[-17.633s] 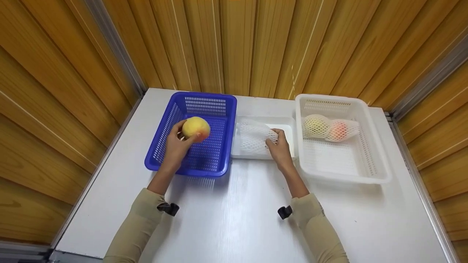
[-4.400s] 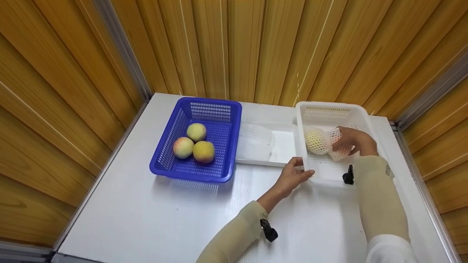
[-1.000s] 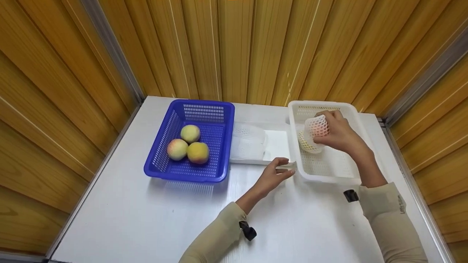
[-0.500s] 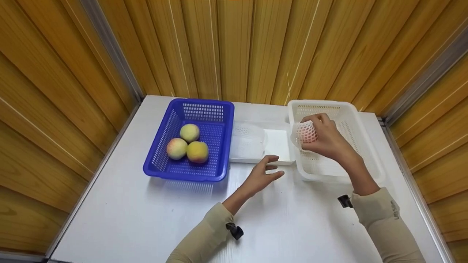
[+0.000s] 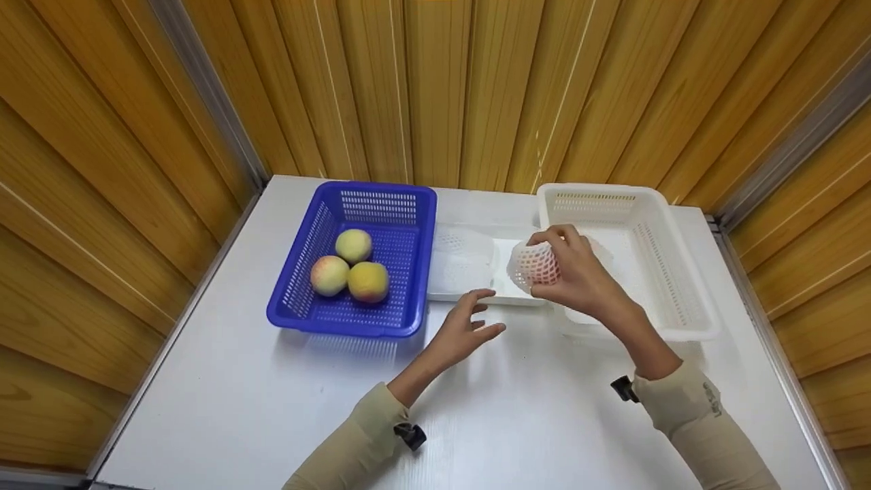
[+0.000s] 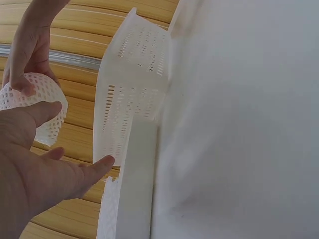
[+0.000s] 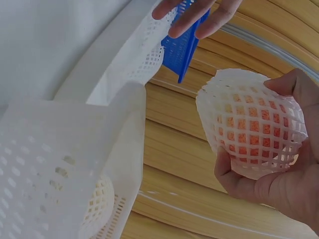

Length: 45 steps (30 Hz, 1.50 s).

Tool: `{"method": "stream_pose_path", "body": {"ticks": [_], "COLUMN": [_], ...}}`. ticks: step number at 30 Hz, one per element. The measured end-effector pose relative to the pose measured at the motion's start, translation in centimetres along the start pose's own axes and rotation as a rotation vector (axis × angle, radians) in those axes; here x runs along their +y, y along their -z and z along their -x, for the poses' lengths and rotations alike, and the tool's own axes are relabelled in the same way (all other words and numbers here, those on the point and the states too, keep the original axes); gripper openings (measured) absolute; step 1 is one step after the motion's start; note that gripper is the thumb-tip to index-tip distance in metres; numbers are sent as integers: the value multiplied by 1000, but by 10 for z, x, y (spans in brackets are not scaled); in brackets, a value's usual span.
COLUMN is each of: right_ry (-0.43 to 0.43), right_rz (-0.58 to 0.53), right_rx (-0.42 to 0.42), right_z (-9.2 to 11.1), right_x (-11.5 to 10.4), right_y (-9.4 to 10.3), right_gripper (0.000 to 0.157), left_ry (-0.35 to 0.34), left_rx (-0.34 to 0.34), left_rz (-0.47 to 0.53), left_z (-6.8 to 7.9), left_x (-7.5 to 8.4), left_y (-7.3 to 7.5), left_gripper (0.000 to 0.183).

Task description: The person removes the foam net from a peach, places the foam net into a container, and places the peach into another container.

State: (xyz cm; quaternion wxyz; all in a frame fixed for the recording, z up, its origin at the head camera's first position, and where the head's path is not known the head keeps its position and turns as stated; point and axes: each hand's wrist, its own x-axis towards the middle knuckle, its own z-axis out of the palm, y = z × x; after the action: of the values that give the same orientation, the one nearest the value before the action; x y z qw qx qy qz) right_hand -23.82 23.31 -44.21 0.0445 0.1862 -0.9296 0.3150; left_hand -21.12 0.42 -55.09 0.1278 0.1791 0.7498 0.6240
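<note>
My right hand grips a reddish peach in a white foam net, held up between the white basket and the shallow tray. In the right wrist view the thumb and fingers press the netted peach from both sides. My left hand hovers just before the tray's front edge, fingers spread, holding nothing. In the left wrist view its palm faces the netted peach. Bare peaches, three in all, sit in the blue basket. Another netted peach lies in the white basket, mostly hidden behind my right hand in the head view.
Between the two baskets stands the shallow white tray, with flat foam nets at its left. The white basket is on the right. Wooden panel walls enclose the white table behind and at the sides.
My right hand has lifted the netted peach from the white basket and carried it left toward the tray. My left hand has let go of the basket's rim and drawn back left.
</note>
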Motion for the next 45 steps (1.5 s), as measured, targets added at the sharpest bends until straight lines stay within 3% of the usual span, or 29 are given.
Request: {"method": "stream_pose_path", "body": {"ticks": [8,18,23,32,38,45], "right_ry": [82,84,59,38,81,66], "right_rz": [-60,-174,-167,-1,105,96], "right_rx": [84,90,40,-134,-195,-214], "right_z": [10,24,30,37,39,38], "right_x": [-8,-6,1,11,16,18], "right_y": [-37,-83,-103,-128,-135,-134], "right_gripper": [65,65,64,66,65,65], "left_ry": [8,13,25,16,-4,-19], "left_rx": [8,50,74,101,91,88], "left_rz": [-84,-27,-6,-7,-24,-70], "left_z": [21,38,44,52,52,53], "left_x": [-8,-28,-36,-44,-46,-44], "left_y": [11,22,27,33,31,34], "left_gripper": [66,74,76,76,74,71]}}
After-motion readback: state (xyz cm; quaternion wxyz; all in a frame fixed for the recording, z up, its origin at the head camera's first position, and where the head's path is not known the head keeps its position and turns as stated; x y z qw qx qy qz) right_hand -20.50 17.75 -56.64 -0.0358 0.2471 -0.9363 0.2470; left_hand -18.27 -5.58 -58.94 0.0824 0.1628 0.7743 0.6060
